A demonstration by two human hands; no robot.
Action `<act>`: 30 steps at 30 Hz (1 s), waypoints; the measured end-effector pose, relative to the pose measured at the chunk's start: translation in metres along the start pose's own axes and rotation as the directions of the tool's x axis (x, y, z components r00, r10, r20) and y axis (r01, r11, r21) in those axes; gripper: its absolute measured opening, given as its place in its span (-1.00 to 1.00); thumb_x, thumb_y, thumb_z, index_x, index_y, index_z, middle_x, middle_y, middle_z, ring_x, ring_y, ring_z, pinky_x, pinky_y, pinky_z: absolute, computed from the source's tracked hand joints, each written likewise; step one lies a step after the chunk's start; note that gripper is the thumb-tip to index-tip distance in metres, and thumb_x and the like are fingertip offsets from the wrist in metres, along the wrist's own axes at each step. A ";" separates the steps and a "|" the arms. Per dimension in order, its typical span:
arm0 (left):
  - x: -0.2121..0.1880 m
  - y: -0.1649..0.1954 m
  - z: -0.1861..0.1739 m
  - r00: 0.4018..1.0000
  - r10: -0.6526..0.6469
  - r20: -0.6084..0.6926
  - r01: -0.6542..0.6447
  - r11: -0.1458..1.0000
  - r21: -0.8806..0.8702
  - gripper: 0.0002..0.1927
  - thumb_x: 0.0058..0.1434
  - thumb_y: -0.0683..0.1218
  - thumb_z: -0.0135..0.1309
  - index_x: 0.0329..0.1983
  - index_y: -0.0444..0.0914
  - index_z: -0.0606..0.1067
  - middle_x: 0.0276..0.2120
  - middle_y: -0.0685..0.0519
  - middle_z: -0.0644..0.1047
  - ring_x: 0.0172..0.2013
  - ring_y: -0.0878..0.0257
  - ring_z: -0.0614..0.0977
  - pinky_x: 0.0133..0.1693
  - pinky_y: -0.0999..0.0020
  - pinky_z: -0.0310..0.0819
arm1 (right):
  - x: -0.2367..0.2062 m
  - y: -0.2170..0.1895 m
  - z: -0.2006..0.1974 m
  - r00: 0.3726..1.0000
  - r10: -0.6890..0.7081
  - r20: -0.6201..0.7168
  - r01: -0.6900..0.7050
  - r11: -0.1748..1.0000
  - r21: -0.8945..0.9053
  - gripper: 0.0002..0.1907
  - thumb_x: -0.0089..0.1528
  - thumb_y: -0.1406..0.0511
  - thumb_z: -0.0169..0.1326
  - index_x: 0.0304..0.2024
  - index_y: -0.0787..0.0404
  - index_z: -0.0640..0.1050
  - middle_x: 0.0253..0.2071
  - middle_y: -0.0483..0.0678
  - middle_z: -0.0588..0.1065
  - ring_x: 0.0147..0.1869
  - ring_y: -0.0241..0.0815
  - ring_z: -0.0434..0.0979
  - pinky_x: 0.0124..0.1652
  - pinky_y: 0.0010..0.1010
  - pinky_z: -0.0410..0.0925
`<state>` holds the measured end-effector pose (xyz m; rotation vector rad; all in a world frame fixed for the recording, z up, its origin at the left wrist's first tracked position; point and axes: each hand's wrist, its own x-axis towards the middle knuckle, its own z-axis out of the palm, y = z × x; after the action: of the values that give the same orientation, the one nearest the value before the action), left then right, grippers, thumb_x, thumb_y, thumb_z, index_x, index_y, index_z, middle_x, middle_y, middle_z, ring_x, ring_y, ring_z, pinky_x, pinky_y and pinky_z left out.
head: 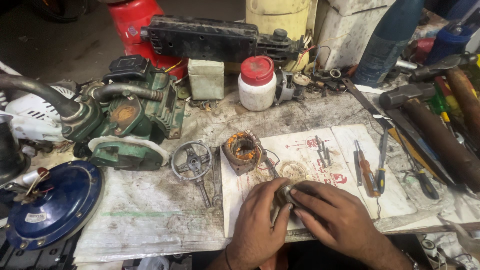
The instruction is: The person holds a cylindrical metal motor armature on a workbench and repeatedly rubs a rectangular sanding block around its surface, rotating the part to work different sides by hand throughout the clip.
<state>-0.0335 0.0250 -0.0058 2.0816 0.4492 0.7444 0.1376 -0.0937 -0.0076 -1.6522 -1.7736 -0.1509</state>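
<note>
- Gripping a small round metal part (284, 194) together, the left hand (260, 220) and right hand (335, 220) meet at the near edge of the tabletop (165, 210); both sets of fingers are curled tight on it, over a printed white card (305, 150).
- Judging by the scene, the work is midway: the copper-wound stator (243, 151) lies bare just beyond the hands, apart from the green motor body (132, 120) and the blue round cover (52, 205), so nothing is back together.
- A spoked metal ring (191, 161) and a wrench (216, 180) lie left of the card.
- Screwdrivers (367, 172) and hammers (435, 130) crowd the right; a red-capped white jar (257, 82) stands behind.
</note>
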 end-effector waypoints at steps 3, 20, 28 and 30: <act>0.000 0.001 -0.001 1.000 0.012 -0.012 -0.012 1.000 -0.004 -0.51 0.24 -0.20 0.12 0.26 -0.33 0.38 0.08 -0.25 0.54 0.13 -0.14 0.59 0.13 0.06 0.48 | 0.000 -0.001 0.000 1.000 0.026 0.017 -0.026 0.999 0.027 -0.59 0.11 0.25 0.27 0.01 0.20 0.63 0.03 0.05 0.58 0.01 -0.01 0.67 -0.07 -0.28 0.53; -0.001 -0.001 0.001 0.998 0.053 -0.035 -0.052 0.998 0.017 -0.49 0.22 -0.21 0.13 0.25 -0.34 0.38 0.08 -0.26 0.53 0.14 -0.17 0.58 0.16 0.04 0.46 | -0.001 0.001 -0.001 0.999 0.023 0.022 -0.023 1.000 -0.003 -0.55 0.06 0.22 0.27 0.00 0.22 0.60 -0.02 0.09 0.55 -0.05 0.05 0.64 -0.13 -0.23 0.51; 0.000 0.000 0.000 0.999 0.033 -0.027 -0.033 0.999 0.004 -0.51 0.22 -0.21 0.13 0.24 -0.33 0.39 0.07 -0.24 0.55 0.12 -0.14 0.59 0.14 0.06 0.48 | -0.001 0.001 0.002 1.000 0.017 -0.004 -0.017 1.000 -0.024 -0.56 0.06 0.22 0.28 -0.01 0.20 0.61 -0.01 0.09 0.56 -0.01 0.05 0.64 -0.11 -0.23 0.51; 0.000 0.000 0.000 0.999 0.032 -0.025 -0.032 0.999 0.005 -0.50 0.22 -0.22 0.13 0.24 -0.33 0.39 0.07 -0.24 0.55 0.12 -0.14 0.59 0.14 0.06 0.47 | -0.001 0.001 0.001 1.000 0.021 0.002 -0.021 1.000 -0.020 -0.57 0.06 0.23 0.28 -0.02 0.20 0.61 -0.01 0.09 0.56 -0.02 0.04 0.64 -0.11 -0.23 0.51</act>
<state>-0.0336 0.0245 -0.0056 2.0897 0.4324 0.7905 0.1383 -0.0937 -0.0091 -1.6855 -1.7612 -0.1582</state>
